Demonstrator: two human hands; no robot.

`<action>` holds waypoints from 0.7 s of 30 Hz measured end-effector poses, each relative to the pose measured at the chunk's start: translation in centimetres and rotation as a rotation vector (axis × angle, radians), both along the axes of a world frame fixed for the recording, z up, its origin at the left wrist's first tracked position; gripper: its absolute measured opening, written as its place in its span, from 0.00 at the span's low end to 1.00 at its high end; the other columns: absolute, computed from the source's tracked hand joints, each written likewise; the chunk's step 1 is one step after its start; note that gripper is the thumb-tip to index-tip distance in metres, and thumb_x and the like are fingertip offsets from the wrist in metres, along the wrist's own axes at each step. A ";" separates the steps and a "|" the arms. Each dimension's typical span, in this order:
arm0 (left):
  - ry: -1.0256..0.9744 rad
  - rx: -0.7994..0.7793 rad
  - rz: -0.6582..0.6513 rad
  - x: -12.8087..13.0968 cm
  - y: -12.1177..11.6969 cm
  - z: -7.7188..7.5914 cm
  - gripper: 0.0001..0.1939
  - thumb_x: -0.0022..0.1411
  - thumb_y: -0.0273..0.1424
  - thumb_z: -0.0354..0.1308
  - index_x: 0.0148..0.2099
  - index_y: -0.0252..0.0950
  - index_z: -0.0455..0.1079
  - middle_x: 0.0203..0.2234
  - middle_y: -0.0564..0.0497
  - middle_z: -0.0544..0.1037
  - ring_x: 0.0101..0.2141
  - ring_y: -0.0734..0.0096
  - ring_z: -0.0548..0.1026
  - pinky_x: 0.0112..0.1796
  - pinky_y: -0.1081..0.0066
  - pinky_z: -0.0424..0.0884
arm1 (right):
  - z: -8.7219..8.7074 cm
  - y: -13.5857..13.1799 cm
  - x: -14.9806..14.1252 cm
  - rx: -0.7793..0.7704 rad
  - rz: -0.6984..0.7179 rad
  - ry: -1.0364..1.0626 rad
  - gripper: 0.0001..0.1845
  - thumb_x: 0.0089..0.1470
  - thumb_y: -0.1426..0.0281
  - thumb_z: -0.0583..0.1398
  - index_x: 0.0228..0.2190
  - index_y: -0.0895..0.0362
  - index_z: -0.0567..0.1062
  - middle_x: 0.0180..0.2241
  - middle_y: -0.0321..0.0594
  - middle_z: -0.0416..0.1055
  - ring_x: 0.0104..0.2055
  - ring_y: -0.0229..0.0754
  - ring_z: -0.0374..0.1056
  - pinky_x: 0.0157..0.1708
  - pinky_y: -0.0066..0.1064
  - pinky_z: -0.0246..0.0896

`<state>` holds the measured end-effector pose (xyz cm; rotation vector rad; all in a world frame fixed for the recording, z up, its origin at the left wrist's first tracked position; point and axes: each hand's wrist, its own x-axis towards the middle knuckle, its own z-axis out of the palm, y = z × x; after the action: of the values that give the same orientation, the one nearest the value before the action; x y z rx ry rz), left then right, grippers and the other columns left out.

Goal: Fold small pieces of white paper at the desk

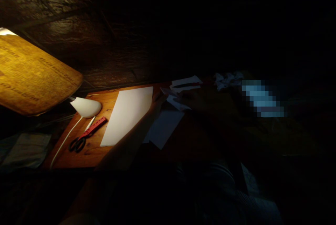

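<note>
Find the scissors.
On the left of the head view, the scissors lie on the wooden table, in front of the lamp's white base and left of the large white sheet.

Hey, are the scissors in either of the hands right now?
No, the scissors lie on the table near the lamp base, away from the left hand and right hand.

A lamp [39, 74] at left warms that end of the desk [89, 158]; the right sinks into murky dark around a pixelated bluish patch [262, 99].
</note>
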<state>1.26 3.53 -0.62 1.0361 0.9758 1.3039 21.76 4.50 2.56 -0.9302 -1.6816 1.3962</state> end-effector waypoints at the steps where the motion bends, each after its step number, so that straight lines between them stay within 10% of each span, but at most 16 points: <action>1: 0.013 0.006 0.003 0.0 0.0 0.0 0.25 0.51 0.47 0.74 0.46 0.38 0.78 0.38 0.46 0.85 0.40 0.59 0.83 0.39 0.64 0.79 | 0.1 0.0 0.0 0.018 -0.002 -0.017 0.27 0.46 0.44 0.70 0.26 0.55 0.73 0.27 0.41 0.73 0.34 0.44 0.69 0.31 0.32 0.62; 12: 0.124 0.086 -0.002 0.6 0.2 0.0 0.23 0.42 0.33 0.74 0.43 0.35 0.76 0.37 0.46 0.84 0.40 0.58 0.82 0.42 0.63 0.76 | -0.7 0.9 0.4 0.019 -0.205 0.043 0.20 0.49 0.50 0.64 0.24 0.55 0.72 0.25 0.36 0.69 0.30 0.39 0.63 0.29 0.30 0.59; 21: 0.265 0.119 0.219 0.5 0.2 0.2 0.18 0.51 0.45 0.72 0.27 0.36 0.73 0.19 0.57 0.70 0.22 0.76 0.67 0.23 0.75 0.60 | 0.0 0.6 0.5 0.086 -0.189 0.051 0.23 0.49 0.49 0.67 0.22 0.55 0.72 0.26 0.37 0.73 0.30 0.39 0.66 0.33 0.31 0.63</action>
<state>1.74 3.78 -0.44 1.2426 1.2516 1.4414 22.24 5.10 2.55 -0.9702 -1.5600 1.2031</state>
